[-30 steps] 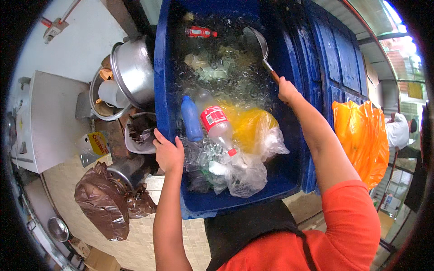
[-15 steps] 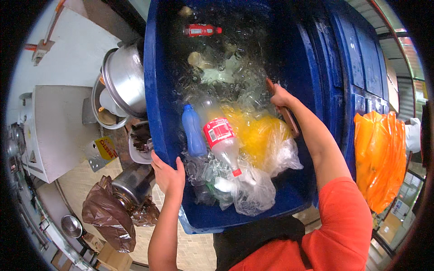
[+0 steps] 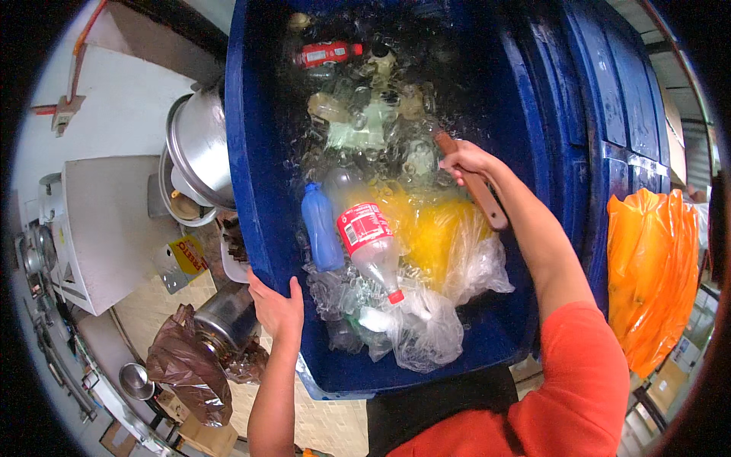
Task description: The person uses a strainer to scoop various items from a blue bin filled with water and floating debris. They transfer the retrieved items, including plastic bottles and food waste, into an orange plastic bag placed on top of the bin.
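Bin (image 3: 251, 190) work first: the big blue plastic tub, full of crushed clear bottles and bags, fills more of the view than a second ago, so the person has leaned closer over it. Left hand (image 3: 276, 306) is clamped on its near-left rim. Right hand (image 3: 464, 160) has drawn back from the far side toward the middle, fist wrapped round a wooden handle (image 3: 481, 192); its working end is out of sight, possibly under the bottles. A red-labelled bottle (image 3: 369, 244) and blue bottle (image 3: 321, 228) lie on top beside a yellow bag (image 3: 426, 236). Metal pots (image 3: 199, 148) crowd the left side, an orange bag (image 3: 647, 266) hangs right.
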Demonstrator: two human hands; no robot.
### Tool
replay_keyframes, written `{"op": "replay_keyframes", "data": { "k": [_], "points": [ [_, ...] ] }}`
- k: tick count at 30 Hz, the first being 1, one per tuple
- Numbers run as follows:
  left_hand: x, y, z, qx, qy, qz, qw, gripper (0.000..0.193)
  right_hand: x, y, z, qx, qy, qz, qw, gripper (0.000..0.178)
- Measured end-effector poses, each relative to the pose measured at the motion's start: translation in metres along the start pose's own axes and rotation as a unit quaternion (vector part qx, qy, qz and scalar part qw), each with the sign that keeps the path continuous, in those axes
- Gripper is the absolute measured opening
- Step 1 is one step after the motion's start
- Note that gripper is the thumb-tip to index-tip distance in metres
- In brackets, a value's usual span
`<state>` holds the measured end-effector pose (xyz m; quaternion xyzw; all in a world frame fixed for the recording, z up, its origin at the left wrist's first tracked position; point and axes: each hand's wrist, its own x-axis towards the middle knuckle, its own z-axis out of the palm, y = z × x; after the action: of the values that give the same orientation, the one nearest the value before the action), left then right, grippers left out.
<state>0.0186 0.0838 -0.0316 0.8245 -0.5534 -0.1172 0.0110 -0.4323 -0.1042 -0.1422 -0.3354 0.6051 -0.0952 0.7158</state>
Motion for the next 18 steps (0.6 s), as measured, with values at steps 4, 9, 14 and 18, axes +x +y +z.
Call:
{"op": "replay_keyframes", "data": {
  "k": [4,9,14,18],
  "points": [
    [0.0,0.004,-0.002,0.009,0.032,0.027,0.999,0.093,-0.006,0.01,0.02,0.051,-0.01,-0.068,0.996,0.019],
    [-0.001,0.001,0.002,0.006,0.017,0.016,1.0,0.094,-0.041,0.038,0.032,0.065,0.058,-0.025,0.996,0.03],
    [-0.001,-0.001,0.002,0.005,0.027,0.029,0.999,0.093,-0.011,0.042,0.039,0.125,0.012,-0.069,0.99,0.037],
    [-0.002,-0.001,0.002,0.01,0.029,0.026,0.999,0.093,-0.03,0.065,0.049,0.093,0.06,-0.06,0.992,0.039]
  ]
}}
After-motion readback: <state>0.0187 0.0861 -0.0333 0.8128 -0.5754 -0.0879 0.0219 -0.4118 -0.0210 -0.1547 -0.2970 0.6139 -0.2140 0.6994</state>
